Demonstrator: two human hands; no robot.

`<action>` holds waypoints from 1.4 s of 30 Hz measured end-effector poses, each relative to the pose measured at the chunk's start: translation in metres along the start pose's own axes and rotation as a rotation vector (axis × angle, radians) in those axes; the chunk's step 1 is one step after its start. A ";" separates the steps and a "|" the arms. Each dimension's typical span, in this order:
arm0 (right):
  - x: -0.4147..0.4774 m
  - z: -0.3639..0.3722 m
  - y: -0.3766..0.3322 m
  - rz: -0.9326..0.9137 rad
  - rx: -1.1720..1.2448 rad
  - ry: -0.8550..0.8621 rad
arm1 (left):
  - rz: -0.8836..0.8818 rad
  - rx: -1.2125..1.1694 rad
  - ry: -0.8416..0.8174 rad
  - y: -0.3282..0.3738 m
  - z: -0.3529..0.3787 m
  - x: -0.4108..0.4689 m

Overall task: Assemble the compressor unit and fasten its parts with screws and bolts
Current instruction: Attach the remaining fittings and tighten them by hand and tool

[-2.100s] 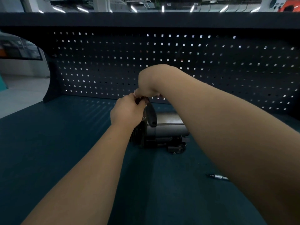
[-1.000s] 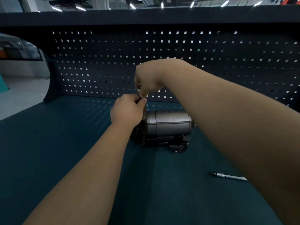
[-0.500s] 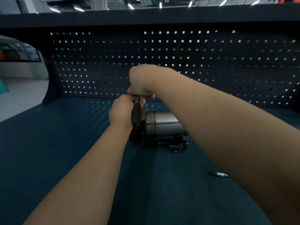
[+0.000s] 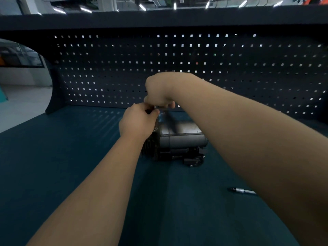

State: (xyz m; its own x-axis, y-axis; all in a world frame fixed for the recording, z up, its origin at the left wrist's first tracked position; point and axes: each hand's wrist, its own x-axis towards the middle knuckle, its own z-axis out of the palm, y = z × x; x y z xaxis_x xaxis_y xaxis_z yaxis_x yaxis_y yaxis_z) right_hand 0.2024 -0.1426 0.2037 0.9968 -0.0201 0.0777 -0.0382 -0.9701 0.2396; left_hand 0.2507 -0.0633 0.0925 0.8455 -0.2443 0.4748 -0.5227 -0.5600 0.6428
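Compressor unit (image 4: pixel 181 137) appears largely assembled; left hand (image 4: pixel 137 121) grips its top, right hand (image 4: pixel 159 91) clamped round blurred tool (image 4: pixel 166 115); fastening judged under way, tightening remaining

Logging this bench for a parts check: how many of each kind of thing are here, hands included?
Compressor unit: 1
Dark tool, motion-blurred, held over the unit: 1
Silver pen-shaped tool, lying loose: 1
Hands: 2, left hand and right hand
Total: 5
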 end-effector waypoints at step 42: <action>0.007 0.006 0.005 0.056 0.176 0.001 | -0.014 0.028 0.009 -0.002 0.001 0.001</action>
State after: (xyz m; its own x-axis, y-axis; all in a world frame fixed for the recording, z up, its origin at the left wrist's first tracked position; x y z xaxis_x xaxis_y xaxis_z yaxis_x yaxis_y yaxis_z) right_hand 0.2097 -0.1487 0.1993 0.9933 -0.0753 0.0876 -0.0809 -0.9948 0.0614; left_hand 0.2527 -0.0633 0.0910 0.8515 -0.2292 0.4716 -0.5077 -0.5850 0.6324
